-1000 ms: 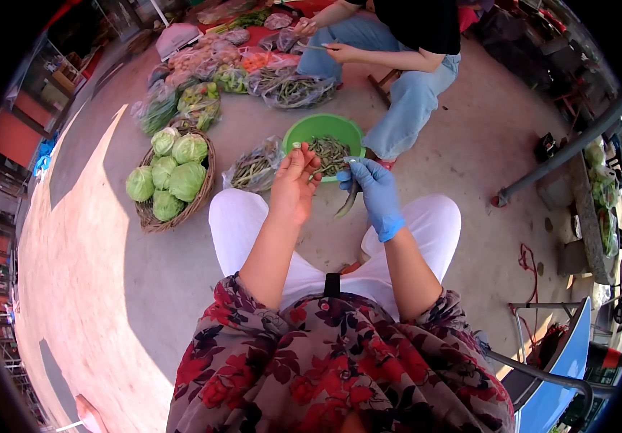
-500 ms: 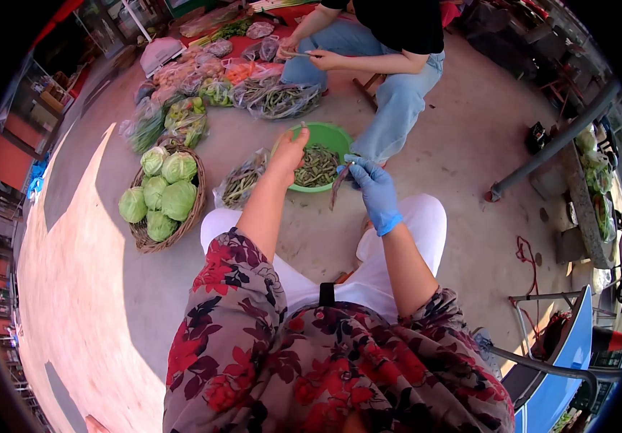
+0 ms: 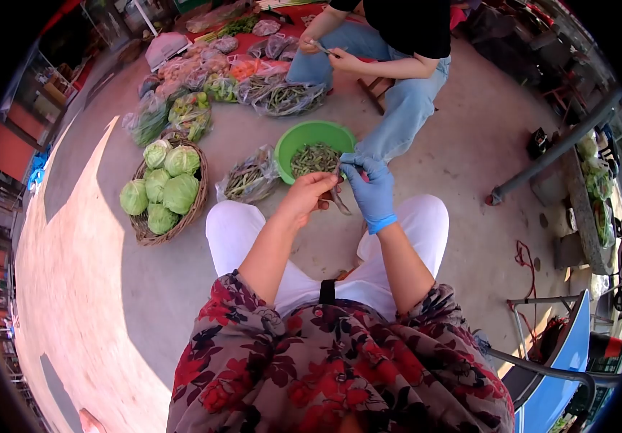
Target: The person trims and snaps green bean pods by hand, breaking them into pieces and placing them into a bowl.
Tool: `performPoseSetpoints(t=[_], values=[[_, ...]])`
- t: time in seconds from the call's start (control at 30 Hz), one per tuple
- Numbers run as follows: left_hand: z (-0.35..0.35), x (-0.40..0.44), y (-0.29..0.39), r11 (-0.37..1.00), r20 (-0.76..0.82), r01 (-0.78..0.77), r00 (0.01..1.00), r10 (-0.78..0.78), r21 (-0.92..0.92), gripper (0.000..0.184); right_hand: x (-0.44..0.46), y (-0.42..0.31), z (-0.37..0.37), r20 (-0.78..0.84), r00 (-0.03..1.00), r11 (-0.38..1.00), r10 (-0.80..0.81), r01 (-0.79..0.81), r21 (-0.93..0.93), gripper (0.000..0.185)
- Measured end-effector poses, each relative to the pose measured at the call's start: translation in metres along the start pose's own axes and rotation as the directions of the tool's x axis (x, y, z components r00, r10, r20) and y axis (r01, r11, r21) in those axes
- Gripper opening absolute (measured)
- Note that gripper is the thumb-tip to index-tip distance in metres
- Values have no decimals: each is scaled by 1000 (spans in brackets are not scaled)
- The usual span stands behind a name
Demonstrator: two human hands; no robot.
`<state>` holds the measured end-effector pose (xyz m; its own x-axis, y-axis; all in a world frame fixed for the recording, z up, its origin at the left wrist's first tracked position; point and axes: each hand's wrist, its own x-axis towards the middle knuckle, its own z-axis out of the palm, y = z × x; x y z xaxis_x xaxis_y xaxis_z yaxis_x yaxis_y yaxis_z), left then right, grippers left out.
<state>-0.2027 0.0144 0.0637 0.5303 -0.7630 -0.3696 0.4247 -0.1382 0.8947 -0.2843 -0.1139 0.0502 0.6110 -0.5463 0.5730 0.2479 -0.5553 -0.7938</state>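
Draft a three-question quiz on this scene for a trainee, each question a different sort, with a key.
1. Which hand wears the blue glove? a) left b) right c) both
2. True or false: the cabbages sit in a woven basket.
3. Fill in: the left hand and the right hand hold one long ____.

Key:
1. b
2. True
3. bean
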Motion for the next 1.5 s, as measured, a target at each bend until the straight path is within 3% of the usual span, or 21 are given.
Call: performPoseSetpoints(t=[0.13,0.23,0.33,0.43,0.53,0.57,0.63,0.67,0.77,0.87,0.9,0.93,1.0,1.03,1.07,1.1,1.2,1.3,1.4,1.5], values=[[3,-12,1,997,2,17,1000,-17,-75,18,-1,-18,-10,43,961,884,-275,270,-382,17],[2,-13,-5,976,10,23,1000,-21,-216,17,-3,-18,-9,29,941,884,-338,328,-334,14],[-4,-7,-9,939,-15,26,999,-34,-344,17,-13,-27,-9,104,953,936,-286,301,-184,12],[-14,-4,-2,923,-105,-35,994,-6,-383,15,-26,-33,-21,145,989,989,13,-34,145,7],[-31,-1,2,939,-158,-122,985,74,-322,14,-29,-41,-47,286,950,868,124,-243,433,10],[-33,-1,4,947,-172,-142,981,94,-289,15,-29,-41,-52,352,931,878,96,-245,410,15],[-32,-4,6,957,-177,-161,977,120,-241,16,-32,-38,-48,323,945,990,60,-99,105,20],[-29,-5,7,960,-168,-165,977,128,-227,17,-31,-37,-47,310,950,998,40,-21,-62,22],[-18,-3,-1,966,-139,-182,978,158,-182,18,-22,-52,-27,215,976,942,20,54,-331,27],[-9,-8,-10,975,-69,-181,982,173,-128,19,-21,-39,-4,316,943,971,110,-33,-239,26],[-8,-9,-10,977,-41,-183,983,179,-109,20,-21,-34,-3,330,939,958,92,6,-285,24],[-7,-10,-9,946,-100,-314,942,322,83,22,-21,-31,-1,348,935,943,74,47,-329,22],[-7,-16,-6,745,-135,-481,792,595,463,28,-18,-27,2,399,916,884,38,155,-441,17],[-6,-24,3,457,7,-492,687,727,741,28,-17,-26,0,432,902,833,23,222,-508,15],[-7,-33,15,96,197,-427,591,782,899,28,-17,-26,-1,465,885,772,11,287,-567,13],[-7,-37,22,-285,406,-300,519,752,911,28,-16,-27,0,488,873,721,-12,346,-601,12],[-11,-31,18,-389,525,-354,532,665,851,24,-12,-35,1,531,844,595,-70,463,-657,10],[-16,-23,12,-234,388,-310,701,599,922,24,-11,-36,2,494,863,622,-104,444,-645,9],[-10,-26,8,-19,263,-359,646,716,933,20,-11,-31,2,416,901,740,-126,364,-565,9],[-2,-22,-2,322,0,-383,644,765,866,13,-12,-26,4,299,935,858,-194,309,-410,12]])
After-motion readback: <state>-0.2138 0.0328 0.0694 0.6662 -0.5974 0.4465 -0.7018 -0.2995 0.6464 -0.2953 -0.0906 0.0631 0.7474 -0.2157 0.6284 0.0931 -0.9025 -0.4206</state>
